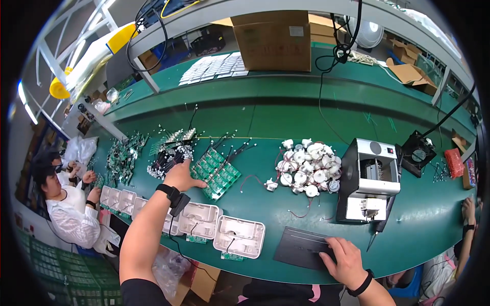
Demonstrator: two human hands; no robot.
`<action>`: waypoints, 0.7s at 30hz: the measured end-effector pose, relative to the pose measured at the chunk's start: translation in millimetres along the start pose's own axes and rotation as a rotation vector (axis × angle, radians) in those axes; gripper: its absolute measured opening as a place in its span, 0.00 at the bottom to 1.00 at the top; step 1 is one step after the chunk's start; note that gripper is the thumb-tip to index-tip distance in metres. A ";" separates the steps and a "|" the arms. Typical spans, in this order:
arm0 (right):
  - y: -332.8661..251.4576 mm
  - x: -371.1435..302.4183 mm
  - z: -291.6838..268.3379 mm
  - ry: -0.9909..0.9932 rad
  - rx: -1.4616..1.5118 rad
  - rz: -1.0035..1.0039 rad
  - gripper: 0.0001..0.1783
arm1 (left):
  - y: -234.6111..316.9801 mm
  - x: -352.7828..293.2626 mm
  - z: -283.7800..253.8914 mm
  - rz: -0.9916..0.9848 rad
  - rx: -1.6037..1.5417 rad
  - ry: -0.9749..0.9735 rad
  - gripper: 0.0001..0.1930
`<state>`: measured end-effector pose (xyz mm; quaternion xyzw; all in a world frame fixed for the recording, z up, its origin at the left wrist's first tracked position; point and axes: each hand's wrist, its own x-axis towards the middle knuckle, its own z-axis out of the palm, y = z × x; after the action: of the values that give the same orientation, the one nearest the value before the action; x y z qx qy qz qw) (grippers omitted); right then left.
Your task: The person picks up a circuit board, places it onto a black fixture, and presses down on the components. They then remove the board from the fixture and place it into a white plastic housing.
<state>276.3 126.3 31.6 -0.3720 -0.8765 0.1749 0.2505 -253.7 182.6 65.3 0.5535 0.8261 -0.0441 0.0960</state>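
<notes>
My left hand (182,176) reaches over a bundle of dark wires with white connectors (162,164). Its thumb stretches apart over a panel of green circuit boards (218,176); the other fingertips are partly hidden among the wires. My right hand (346,259) rests with fingers apart on a flat black mat (298,249) at the table's near edge. Between my arms lie open white plastic housings (240,235), the closest with a black wire inside and a green board under its front edge.
A heap of white round parts with thin wires (309,168) sits mid-table. Beside it stands a black and silver machine (370,181), with a screwdriver-like tool (382,219) next to it. Loose green boards (125,158) lie left. Co-workers (71,214) sit at left and right.
</notes>
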 end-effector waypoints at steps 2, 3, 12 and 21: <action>0.9 6.0 0.2 -0.010 0.036 0.009 0.24 | 1.5 -3.9 -1.1 0.016 0.101 0.054 0.51; -1.8 9.9 0.3 -0.004 0.033 -0.020 0.24 | -6.0 -1.1 -1.7 0.008 0.105 0.051 0.51; -18.8 -1.3 -23.3 0.058 -0.021 -0.139 0.25 | 2.1 -48.2 -46.9 -0.126 -1.407 0.214 0.20; -97.9 55.8 -109.9 0.553 -0.280 -0.519 0.33 | 131.6 -184.7 -88.1 0.794 -0.388 0.785 0.12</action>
<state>250.2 116.0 186.5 -0.2021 -0.8563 -0.1218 0.4594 -73.8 81.5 194.2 0.7675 0.5225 0.3554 -0.1083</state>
